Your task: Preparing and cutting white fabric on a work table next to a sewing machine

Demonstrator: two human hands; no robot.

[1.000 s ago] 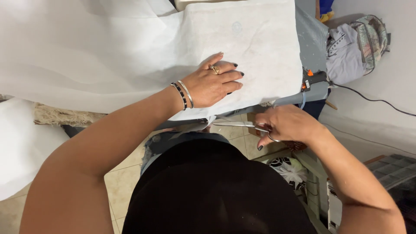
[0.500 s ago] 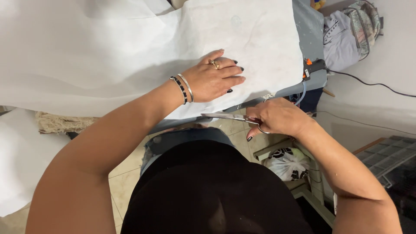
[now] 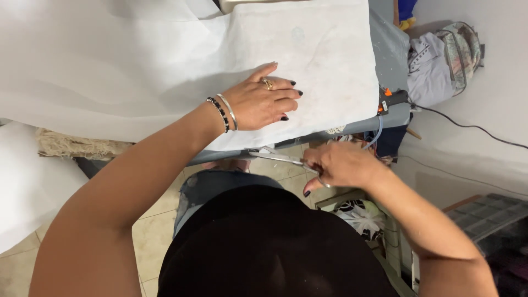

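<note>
Left hand (image 3: 263,103) flat on fabric (image 3: 165,60), right hand (image 3: 341,165) gripping scissors (image 3: 278,158)

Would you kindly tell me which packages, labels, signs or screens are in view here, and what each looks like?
Patterned plastic bag: on the floor under the right hand, crumpled, black and white.
No labels, signs or screens can be made out.

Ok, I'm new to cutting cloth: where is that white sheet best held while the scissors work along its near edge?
Probably from above, with a flat palm, as the left hand does: it presses the white fabric on the table just behind the near edge. The sheet is thin and limp and overhangs there, so pinching would bunch it. The right hand brings the scissors in from the right, blades pointing left.
</note>
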